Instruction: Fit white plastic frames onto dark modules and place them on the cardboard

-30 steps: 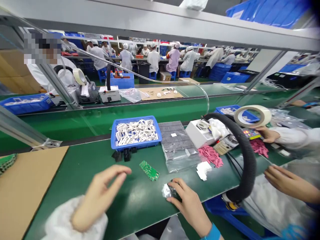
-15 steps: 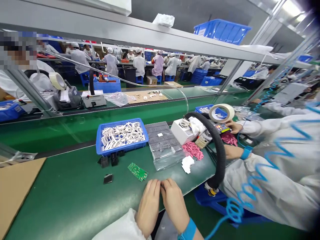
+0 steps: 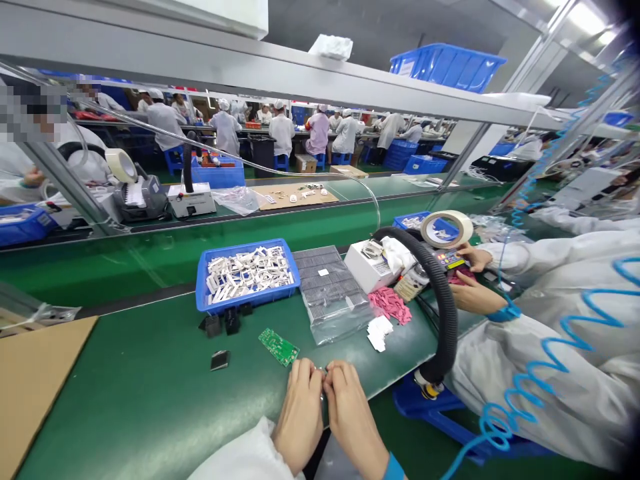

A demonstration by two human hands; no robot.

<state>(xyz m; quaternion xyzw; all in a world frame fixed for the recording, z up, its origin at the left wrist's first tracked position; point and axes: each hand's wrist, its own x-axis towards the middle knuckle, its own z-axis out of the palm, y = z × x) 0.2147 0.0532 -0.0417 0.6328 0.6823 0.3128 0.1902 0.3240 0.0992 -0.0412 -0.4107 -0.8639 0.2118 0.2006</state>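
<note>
My left hand (image 3: 301,407) and my right hand (image 3: 349,408) meet at the front edge of the green bench. Their fingers are bent and pinched together around something small, mostly hidden; only a pale, shiny sliver shows between the fingertips. Just beyond my left fingertips lies a green circuit board (image 3: 279,347). Left of it is a small dark, flat rectangular piece (image 3: 220,360). Several black pieces (image 3: 231,321) stand by the front of a blue bin (image 3: 249,303), which is full of white plastic frames.
A bagged stack of grey trays (image 3: 333,287) lies mid-bench, with pink pieces (image 3: 390,305) and white pieces (image 3: 379,332) to its right. A black hose (image 3: 447,300) arches beside a co-worker's sleeve (image 3: 545,360). Cardboard (image 3: 40,387) covers the left end. A metal shelf (image 3: 320,73) spans overhead.
My fingertips have parted slightly, so a pale, shiny sliver now shows between them. The co-worker's near hand has moved toward the device with lit buttons. The view has shifted slightly.
</note>
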